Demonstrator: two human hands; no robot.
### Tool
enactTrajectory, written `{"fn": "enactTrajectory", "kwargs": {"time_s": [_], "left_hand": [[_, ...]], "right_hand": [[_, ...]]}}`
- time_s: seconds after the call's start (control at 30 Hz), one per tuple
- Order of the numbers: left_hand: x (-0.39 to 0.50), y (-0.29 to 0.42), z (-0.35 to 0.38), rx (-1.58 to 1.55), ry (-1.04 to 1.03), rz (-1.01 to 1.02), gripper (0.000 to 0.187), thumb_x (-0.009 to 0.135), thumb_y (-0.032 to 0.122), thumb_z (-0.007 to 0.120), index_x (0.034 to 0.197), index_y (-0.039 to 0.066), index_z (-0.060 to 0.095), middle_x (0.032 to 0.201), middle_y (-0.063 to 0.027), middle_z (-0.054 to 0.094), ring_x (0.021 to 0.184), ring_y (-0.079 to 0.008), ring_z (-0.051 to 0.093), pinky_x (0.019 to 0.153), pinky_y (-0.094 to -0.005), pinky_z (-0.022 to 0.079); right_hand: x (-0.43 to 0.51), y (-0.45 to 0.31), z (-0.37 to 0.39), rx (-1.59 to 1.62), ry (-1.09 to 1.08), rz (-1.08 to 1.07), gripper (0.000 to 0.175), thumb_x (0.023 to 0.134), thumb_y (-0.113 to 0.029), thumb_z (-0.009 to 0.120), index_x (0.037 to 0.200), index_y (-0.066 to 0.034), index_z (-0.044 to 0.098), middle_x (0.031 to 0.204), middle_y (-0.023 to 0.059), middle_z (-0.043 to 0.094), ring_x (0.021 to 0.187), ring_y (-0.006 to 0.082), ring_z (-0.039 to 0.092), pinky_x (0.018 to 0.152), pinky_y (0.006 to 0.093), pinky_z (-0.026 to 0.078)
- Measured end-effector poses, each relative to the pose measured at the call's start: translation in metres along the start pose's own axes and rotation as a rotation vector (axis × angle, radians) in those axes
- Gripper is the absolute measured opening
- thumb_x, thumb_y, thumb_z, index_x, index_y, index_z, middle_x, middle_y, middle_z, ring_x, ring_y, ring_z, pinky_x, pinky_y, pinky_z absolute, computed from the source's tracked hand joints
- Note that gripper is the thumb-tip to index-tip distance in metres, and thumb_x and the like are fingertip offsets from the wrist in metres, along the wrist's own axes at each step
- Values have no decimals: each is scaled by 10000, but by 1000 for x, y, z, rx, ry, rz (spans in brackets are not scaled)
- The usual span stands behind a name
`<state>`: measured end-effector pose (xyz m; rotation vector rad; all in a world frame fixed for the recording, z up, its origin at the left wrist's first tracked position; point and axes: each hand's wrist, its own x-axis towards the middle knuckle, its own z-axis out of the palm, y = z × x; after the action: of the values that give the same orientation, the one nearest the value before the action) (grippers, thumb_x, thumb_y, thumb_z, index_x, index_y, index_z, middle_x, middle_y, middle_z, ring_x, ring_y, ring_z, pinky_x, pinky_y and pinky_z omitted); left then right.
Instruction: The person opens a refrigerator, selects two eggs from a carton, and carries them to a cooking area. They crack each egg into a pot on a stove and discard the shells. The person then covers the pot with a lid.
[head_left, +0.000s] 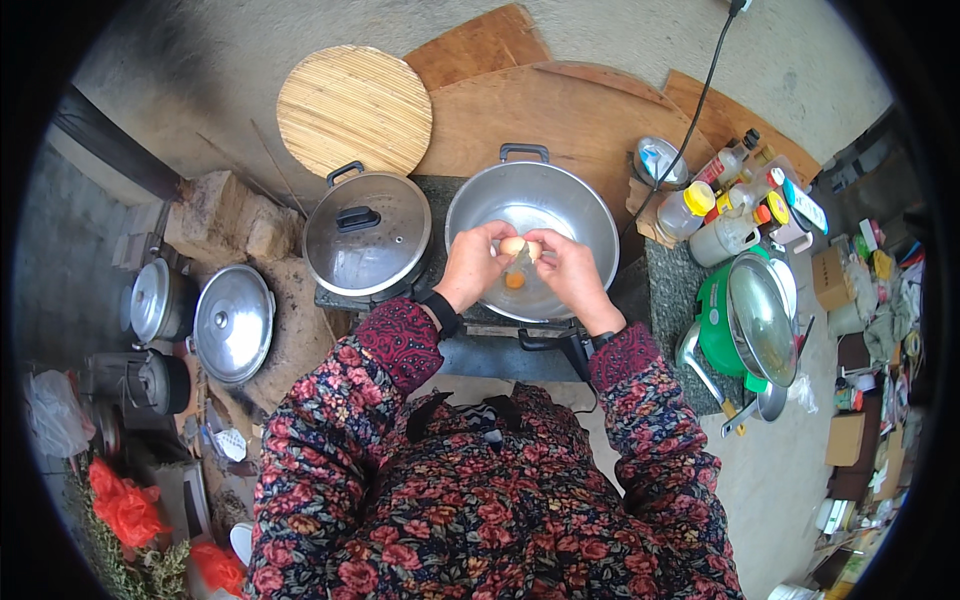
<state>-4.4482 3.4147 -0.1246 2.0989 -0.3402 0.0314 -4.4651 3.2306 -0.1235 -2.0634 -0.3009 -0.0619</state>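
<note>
My left hand (474, 264) and my right hand (571, 276) meet over a large metal pot (585, 202), each gripping part of a cracked eggshell (513, 245). Clear egg white hangs from the parted shell, with an orange yolk (514, 280) just below it, over the pot's interior. Whether the yolk touches the pot floor I cannot tell. The pot has a black loop handle at its far side. A lidded pan (367, 255) with a glass lid and black knob stands to its left.
A round slatted mat (355, 111) leans behind the lidded pan. At right are a yellow-lidded jar (686, 210), several bottles, a black cable (705, 97) and a green appliance (716, 322) under a glass lid (761, 319). Domed metal lids (235, 324) lie on the earthen stove at left.
</note>
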Motion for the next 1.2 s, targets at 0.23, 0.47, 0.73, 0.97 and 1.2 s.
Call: {"fn": "enactTrajectory", "kwargs": {"time_s": [0.23, 0.47, 0.73, 0.97, 1.2], "left_hand": [[-2, 17, -11, -108, 44, 44, 282, 768, 41, 769, 1035, 38, 676, 965, -135, 720, 899, -251, 691, 796, -335, 523], [6, 36, -27, -198, 15, 58, 347, 798, 82, 791, 1110, 36, 645, 1009, -73, 718, 883, -132, 639, 801, -291, 506], [-3, 39, -38, -425, -16, 24, 441, 873, 121, 738, 1287, 43, 606, 1117, -38, 694, 879, -91, 603, 777, -253, 497], [-15, 29, -56, -755, -155, -122, 351, 917, 109, 690, 1253, 35, 622, 1070, -47, 684, 915, -81, 613, 751, -229, 502], [-43, 13, -87, -518, -193, -48, 319, 894, 72, 708, 1204, 24, 646, 1037, -15, 681, 855, -56, 585, 728, -218, 493]], "right_hand": [[-1, -25, -13, 40, 18, -38, 368, 820, 111, 634, 1162, -25, 640, 1145, 103, 674, 1052, 187, 669, 900, 328, 581], [6, -48, -28, 77, 87, -101, 342, 832, 64, 666, 1163, -16, 634, 1121, 124, 683, 1014, 198, 690, 856, 328, 592], [-3, -42, -22, 693, 52, 254, 360, 916, -42, 642, 1259, 11, 545, 1199, 141, 628, 1113, 194, 625, 967, 316, 520], [-14, -57, 0, 1211, 23, 361, 390, 950, -90, 619, 1307, 7, 498, 1230, 139, 604, 1099, 222, 630, 998, 341, 514], [-35, -77, 40, 1028, -110, 280, 476, 960, -82, 599, 1406, -62, 434, 1270, 120, 576, 1162, 218, 594, 1017, 349, 495]]}}
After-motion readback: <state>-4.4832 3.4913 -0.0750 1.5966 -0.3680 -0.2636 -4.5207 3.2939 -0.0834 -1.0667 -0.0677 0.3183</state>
